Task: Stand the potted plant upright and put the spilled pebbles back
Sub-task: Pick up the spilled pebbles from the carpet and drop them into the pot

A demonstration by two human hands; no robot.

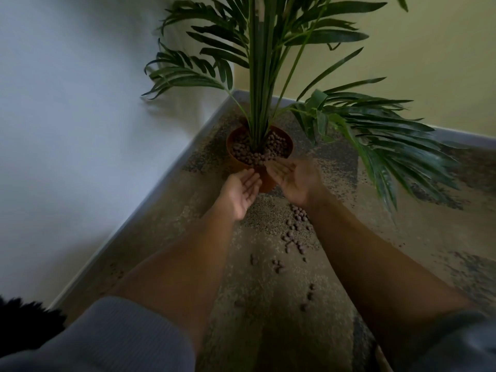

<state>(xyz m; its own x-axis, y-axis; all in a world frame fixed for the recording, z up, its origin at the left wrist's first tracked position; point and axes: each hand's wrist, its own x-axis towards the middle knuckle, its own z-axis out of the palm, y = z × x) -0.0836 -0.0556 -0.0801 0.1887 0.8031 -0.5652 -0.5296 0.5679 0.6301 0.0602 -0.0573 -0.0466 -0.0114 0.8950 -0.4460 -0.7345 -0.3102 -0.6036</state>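
The potted plant stands upright in its orange-brown pot (239, 162) on the carpet, green fronds (375, 130) spreading up and to the right. Brown clay pebbles (259, 151) fill the pot around the stems. My left hand (243, 190) is palm up with relaxed fingers at the pot's near rim, holding nothing I can see. My right hand (291, 178) is palm up beside it, fingers pointing at the rim, blurred. Spilled pebbles (295, 232) lie scattered on the carpet between my forearms, with a few more pebbles (308, 296) nearer to me.
The pot sits in a room corner: a white wall (80, 103) with skirting board on the left, a yellow wall (429, 63) behind. Mottled brown carpet (268, 331) covers the floor. A low frond hangs over the carpet at right.
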